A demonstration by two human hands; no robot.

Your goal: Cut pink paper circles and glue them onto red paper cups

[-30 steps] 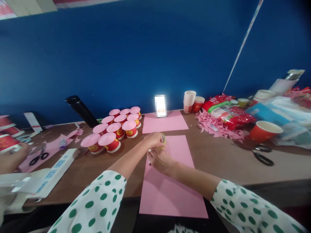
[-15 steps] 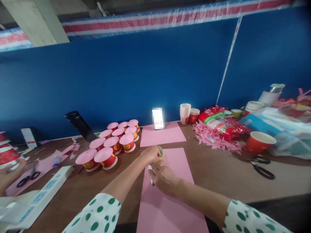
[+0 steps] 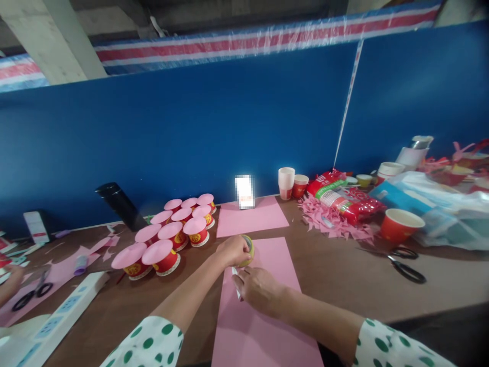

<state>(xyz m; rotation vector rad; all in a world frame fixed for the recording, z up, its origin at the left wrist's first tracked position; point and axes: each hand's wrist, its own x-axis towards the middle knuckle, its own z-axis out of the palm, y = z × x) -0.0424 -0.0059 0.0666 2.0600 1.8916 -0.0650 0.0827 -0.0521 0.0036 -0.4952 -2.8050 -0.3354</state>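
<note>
Against the pink paper sheet (image 3: 267,331) my left hand (image 3: 234,251) is closed round a yellow roll of tape (image 3: 248,252), near the sheet's upper left edge. Just below it, my right hand (image 3: 257,288) is curled in a pinch on a slim white tool (image 3: 237,284). Most of the tool is covered by the fingers, so its exact kind is unclear. The two hands almost touch. Beyond them a second pink sheet (image 3: 252,219) lies flat with a bright, blurred-out upright object (image 3: 245,192) at its back edge.
Several red paper cups (image 3: 166,258) topped with pink discs stand left, near a black bottle (image 3: 120,206) and a white power strip (image 3: 61,313). Right are scissors (image 3: 407,267), an orange cup (image 3: 401,227), a red packet (image 3: 344,201) and pink scraps (image 3: 336,224). Another person's hand (image 3: 10,285) shows far left.
The view has shifted slightly, so the scene sits a little lower and further left. My hands keep their holds on the tape and white tool. The other person's hand is less in view.
</note>
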